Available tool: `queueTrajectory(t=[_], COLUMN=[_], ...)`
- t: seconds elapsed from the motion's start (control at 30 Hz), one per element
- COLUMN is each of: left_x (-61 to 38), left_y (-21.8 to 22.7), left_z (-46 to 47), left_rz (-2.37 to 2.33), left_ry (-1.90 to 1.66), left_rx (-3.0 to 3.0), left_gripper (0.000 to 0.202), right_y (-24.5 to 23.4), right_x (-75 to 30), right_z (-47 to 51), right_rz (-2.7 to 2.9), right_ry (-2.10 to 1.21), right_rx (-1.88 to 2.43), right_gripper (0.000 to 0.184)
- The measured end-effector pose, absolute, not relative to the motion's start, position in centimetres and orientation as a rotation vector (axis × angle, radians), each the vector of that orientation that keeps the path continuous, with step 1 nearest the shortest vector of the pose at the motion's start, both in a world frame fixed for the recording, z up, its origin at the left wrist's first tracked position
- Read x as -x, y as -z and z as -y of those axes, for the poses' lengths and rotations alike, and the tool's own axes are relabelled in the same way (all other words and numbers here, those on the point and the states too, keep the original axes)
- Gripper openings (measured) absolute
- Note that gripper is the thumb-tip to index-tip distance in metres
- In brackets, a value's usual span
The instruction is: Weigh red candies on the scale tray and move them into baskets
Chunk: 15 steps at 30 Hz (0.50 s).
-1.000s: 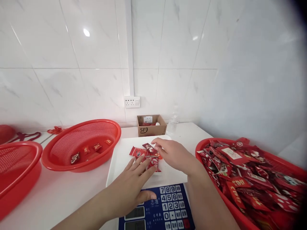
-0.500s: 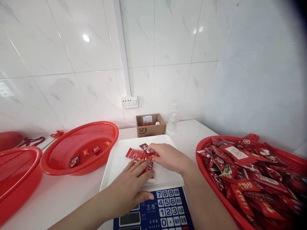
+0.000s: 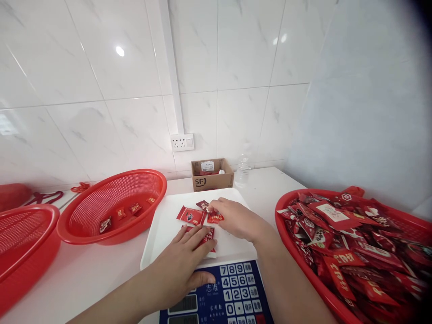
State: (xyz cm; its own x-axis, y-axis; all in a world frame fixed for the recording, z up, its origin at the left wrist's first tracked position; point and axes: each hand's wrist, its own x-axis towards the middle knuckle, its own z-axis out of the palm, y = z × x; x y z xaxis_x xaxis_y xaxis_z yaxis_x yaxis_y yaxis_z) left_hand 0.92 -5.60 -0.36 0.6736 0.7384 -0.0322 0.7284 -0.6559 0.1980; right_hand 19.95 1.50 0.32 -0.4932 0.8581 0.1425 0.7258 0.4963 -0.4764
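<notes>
Head view: both hands are over the white scale tray (image 3: 161,238). The left hand (image 3: 178,267) lies flat and wide, fingers stretched forward. Its fingertips press the near packet (image 3: 209,234), a red one close to the tray's front edge, and the thumb rests on the blue keypad (image 3: 238,292) just below the tray.

The right hand (image 3: 238,220) comes in from the right, narrow, fingers curled down with the tips on the middle packet (image 3: 216,218). Whether the thumb pinches it from beneath, I cannot tell.

2 more red packets lie free on the tray. The left packet (image 3: 190,215) lies flat, just left of the right fingertips. The far packet (image 3: 202,204) sits just behind them, so close that I cannot tell if it touches. All 4 are bunched at the tray's middle.

Right of the tray, close by the right forearm, the full basket (image 3: 279,220) is heaped with red packets. Left of the tray, the mesh basket (image 3: 101,198) holds just 4 small red packets on its bottom. Further left, the edge basket (image 3: 23,238) is cut off by the frame, and what is in it does not show.

Behind the tray, against the tiled wall, stands an open cardboard box (image 3: 212,182). A clear bottle (image 3: 242,171) is just to its right, and a white socket (image 3: 182,142) is on the wall above. Red cords (image 3: 43,196) lie on the counter at far left, behind the baskets.
</notes>
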Motion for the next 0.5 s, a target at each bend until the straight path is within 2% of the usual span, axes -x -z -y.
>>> queueTrajectory(t=[0.3,0.5], left_x=[-1.6,-1.0], left_y=[0.0,0.3], left_z=[5.0,2.8], left_rz=[-1.110,-1.357], left_ry=[-0.083,-0.181], left_rx=[-2.618,-2.558], left_gripper=[0.065,0.075], right_y=[-0.7,-2.1], right_x=[-20.2,-19.8], right_z=[-1.3,-0.7], right_rz=[2.314,2.241], right_ry=[-0.509,-0.311], right_rx=[1.262,1.371], right_gripper=[0.024,0.028])
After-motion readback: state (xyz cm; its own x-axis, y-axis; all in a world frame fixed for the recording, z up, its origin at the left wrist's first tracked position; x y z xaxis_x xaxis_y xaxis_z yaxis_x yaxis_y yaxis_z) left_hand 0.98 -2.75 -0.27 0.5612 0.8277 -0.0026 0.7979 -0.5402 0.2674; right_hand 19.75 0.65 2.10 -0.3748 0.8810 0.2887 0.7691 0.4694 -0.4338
